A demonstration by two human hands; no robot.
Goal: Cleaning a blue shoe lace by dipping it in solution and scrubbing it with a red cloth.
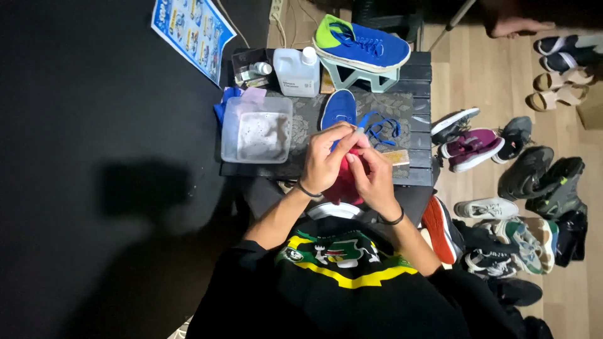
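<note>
Head view. Nearest the camera, a black shirt (342,276) with a green and yellow print is filling the lower frame, and both forearms are reaching forward from it over a small dark table (418,176). On the table, a clear plastic tub (256,130) of foamy water is sitting at the left; behind it a white bottle (296,72) is standing upright, and a blue shoe (364,44) with a green heel is resting on a pale stand (361,76). A second blue shoe (338,108) is lying toe-forward just beyond the hands, with a loose blue lace (382,129) curling beside it. Many shoes (521,188) are crowding the wooden floor at the right. The left hand (326,160) and the right hand (374,176) are meeting above the table's near edge, each wearing a dark wristband. Both are closing their fingers on a red cloth (344,185), which is hanging bunched between them and partly hiding the table edge. The left fingertips are also pinching a thin pale item; its kind cannot be told.
</note>
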